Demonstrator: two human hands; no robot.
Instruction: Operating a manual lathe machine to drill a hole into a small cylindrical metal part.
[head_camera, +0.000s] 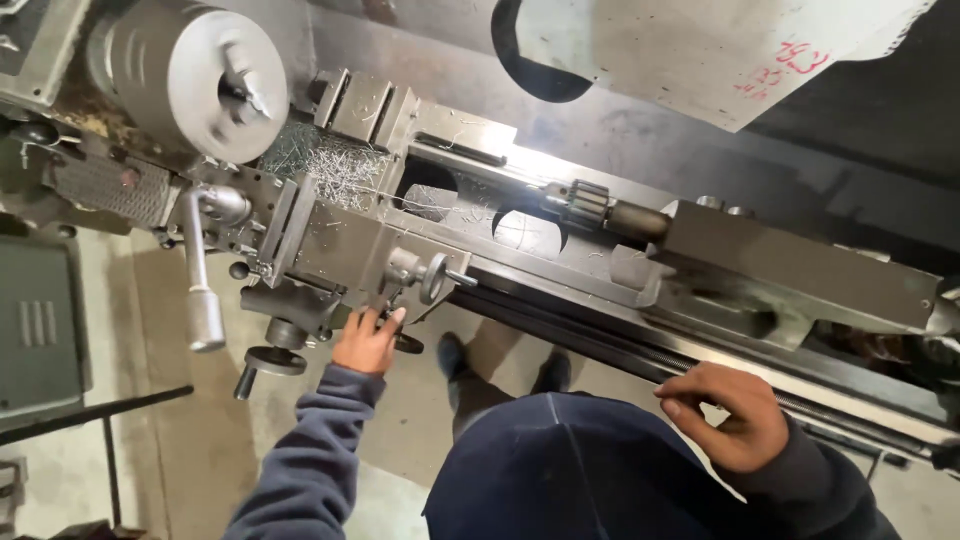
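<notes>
Concrete floor (170, 330) spreads under a long grey lathe (520, 250) running across in front of both hands. Its chuck (195, 70) sits up and left of the left hand (367, 343), whose fingers lie loosely spread on the carriage handwheel (405, 343) without clamping it. The right hand (722, 415) hovers half-curled, holding nothing, just below the bed rail (600, 350). Loose swarf (335, 165) above the left hand could cut fingers or snag a sleeve. A pale sheet (700, 50) with small red writing hangs beyond the right hand.
</notes>
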